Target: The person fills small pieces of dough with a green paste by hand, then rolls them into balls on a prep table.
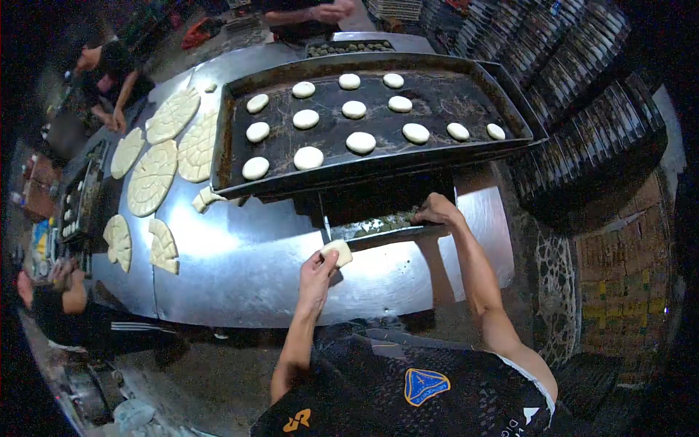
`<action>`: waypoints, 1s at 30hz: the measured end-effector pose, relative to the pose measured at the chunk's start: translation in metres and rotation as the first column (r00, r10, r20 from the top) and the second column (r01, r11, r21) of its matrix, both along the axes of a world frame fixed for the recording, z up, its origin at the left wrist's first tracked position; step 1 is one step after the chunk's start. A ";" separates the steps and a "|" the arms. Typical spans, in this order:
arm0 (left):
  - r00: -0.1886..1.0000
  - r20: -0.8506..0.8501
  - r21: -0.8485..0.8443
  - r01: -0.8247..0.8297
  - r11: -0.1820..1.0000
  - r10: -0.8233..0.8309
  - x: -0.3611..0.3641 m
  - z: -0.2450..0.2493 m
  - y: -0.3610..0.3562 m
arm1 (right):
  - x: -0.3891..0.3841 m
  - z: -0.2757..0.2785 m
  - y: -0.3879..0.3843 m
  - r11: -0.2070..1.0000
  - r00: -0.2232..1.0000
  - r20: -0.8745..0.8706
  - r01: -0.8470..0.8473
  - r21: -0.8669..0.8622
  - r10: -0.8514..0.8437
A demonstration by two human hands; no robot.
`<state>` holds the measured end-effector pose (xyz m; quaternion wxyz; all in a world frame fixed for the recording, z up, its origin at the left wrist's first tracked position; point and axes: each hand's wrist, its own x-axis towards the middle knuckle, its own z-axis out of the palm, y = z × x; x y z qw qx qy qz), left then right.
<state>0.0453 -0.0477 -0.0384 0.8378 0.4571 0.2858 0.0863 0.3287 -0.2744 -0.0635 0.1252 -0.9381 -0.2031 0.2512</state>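
Note:
My left hand holds a small pale piece of dough just above the shiny metal table. My right hand rests on the edge of a low dark tray that sits under the big baking tray; whether it grips the edge is unclear. The large dark baking tray carries several round dough pieces in rows. A thin upright tool stands just beyond the dough in my left hand.
Scored flat dough discs and cut wedges lie on the table's left part. Other people work at the left and far side. Stacks of dark trays fill the right. Another tray with small pieces lies at the back.

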 end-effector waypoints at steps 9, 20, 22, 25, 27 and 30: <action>0.950 -0.039 -0.062 0.306 0.950 -0.309 0.058 0.018 -0.008 | -0.110 0.107 0.053 0.792 0.976 0.137 -0.219 0.570 0.172; 0.945 0.071 -0.130 0.325 0.937 -0.319 0.044 0.039 0.009 | -0.143 0.078 0.062 0.560 0.967 -0.100 -0.050 0.827 0.234; 0.943 0.100 -0.122 0.327 0.937 -0.316 0.043 0.032 0.010 | -0.152 0.082 0.075 0.551 0.993 0.036 -0.094 0.829 0.116; 0.978 0.094 0.014 0.188 0.982 -0.189 0.042 0.026 0.008 | -0.152 0.083 0.089 0.521 0.967 0.222 -0.256 0.815 0.128; 0.985 0.025 0.227 0.159 0.961 -0.169 0.037 0.033 0.005 | -0.149 0.094 0.094 0.554 0.925 0.294 -0.379 0.741 0.241; 0.985 -0.101 0.703 0.170 0.691 -0.139 0.030 0.055 0.002 | -0.158 0.115 0.108 0.514 0.947 0.284 -0.319 0.796 0.147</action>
